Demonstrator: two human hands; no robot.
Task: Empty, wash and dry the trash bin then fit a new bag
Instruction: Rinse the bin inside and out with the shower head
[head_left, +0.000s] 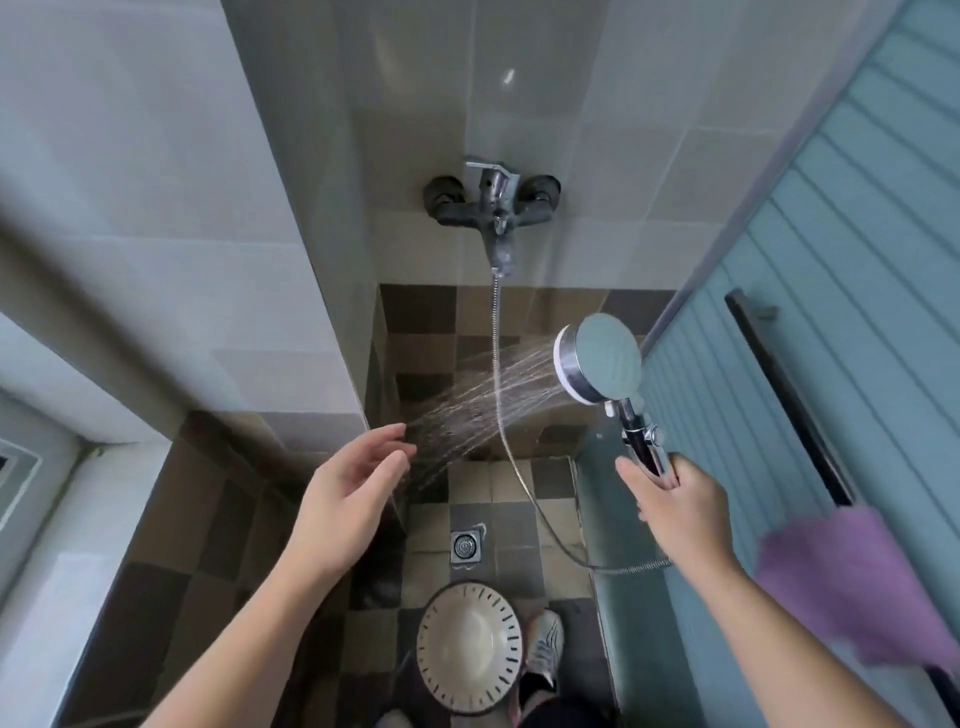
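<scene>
Location: tiled shower corner, seen from above.
Right hand (675, 499): fingers curled round the handle of the shower head (600, 357); it holds the head raised, face turned to the person's left.
Left hand (353, 470): fingers straight and relaxed, gripping nothing; fingertips at the edge of the water spray (467, 395).
Trash bin (469, 647): white, slotted rim, standing upright and empty on the floor tiles (208, 545), just beside the person's shoe (543, 649), well below the spray and not under it.
Stage, judged: bin emptied; washing not yet begun, water apparently being tested.
Risk 1: spray runs sideways toward the wall (156, 260), so water likely misses the bin and wets the surroundings unless the head is tipped down.
Risk 2: wet tiles underfoot could cause a slip.
Risk 3: the hose (498, 364) loops low across the floor near the bin; it may snag or tip the light bin.
Risk 4: the purple cloth (852, 577) on the right forearm may get soaked, spoiling it for drying.
Risk 5: slotted rim would let water escape if overfilled.
Count, bins: one.
Count, shower heads: one.
Count, mixer taps (493, 208): one.
Count, floor drains (466, 546): one.
Count, cloths: one.
Count, new bags: none in view.
</scene>
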